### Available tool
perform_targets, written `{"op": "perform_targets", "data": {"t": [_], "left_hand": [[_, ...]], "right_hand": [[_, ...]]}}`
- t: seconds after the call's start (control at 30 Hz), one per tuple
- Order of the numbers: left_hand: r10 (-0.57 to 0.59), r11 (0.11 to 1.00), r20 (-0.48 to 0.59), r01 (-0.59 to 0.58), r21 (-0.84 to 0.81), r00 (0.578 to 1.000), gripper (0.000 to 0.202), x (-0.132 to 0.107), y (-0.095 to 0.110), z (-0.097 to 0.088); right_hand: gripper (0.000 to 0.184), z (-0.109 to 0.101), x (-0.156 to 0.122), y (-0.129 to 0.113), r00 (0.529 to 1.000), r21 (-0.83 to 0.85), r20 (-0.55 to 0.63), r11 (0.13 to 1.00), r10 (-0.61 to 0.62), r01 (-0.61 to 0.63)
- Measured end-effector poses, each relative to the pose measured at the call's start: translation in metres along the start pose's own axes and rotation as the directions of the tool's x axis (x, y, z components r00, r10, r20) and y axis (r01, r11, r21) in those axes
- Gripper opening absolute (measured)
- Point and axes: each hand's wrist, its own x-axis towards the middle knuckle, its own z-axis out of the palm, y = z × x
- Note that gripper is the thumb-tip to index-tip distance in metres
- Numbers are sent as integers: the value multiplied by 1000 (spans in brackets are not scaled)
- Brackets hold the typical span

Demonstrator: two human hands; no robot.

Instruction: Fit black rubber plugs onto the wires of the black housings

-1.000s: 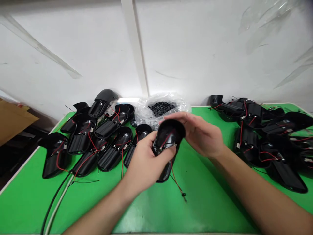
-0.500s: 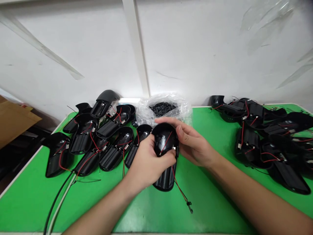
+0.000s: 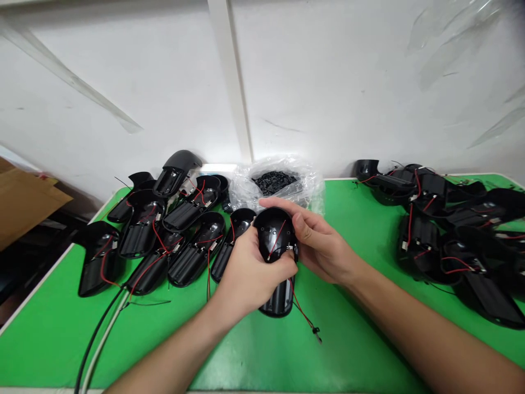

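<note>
A black plastic housing with a rounded hollow top and battery-like troughs below is held above the table in front of me. My left hand is closed round its left side, the thumb pressing inside near a small metal contact. On the right, my right hand grips the housing's upper edge, thumb at the rim and fingers behind it, partly hidden. A red wire lies in the hollow. More red and dark wires hang from the lower right, ending in a small black piece.
Several similar housings lie on the left of the green table, and more are heaped at right. A clear plastic bag of small black parts stands by the wall. Black and white cables cross the front left.
The lower end of the housing and its hanging wires have shifted slightly up. Both hands keep their hold, nearly unmoved.
</note>
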Motion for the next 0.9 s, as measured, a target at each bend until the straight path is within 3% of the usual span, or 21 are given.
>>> {"op": "perform_targets", "data": {"t": [0.27,0.57,0.9], "left_hand": [[-16,989,13,18,-150,1000,24,-3,-1,1],[-30,993,67,37,-112,997,26,-3,3,-2],[49,996,68,-44,-77,997,20,1,-4,1]], "right_hand": [[43,-7,2,-2,998,27,-2,998,60,-60],[39,-9,0,-4,998,37,38,998,49,-51],[36,-4,-1,1,999,25,40,999,32,-33]]}}
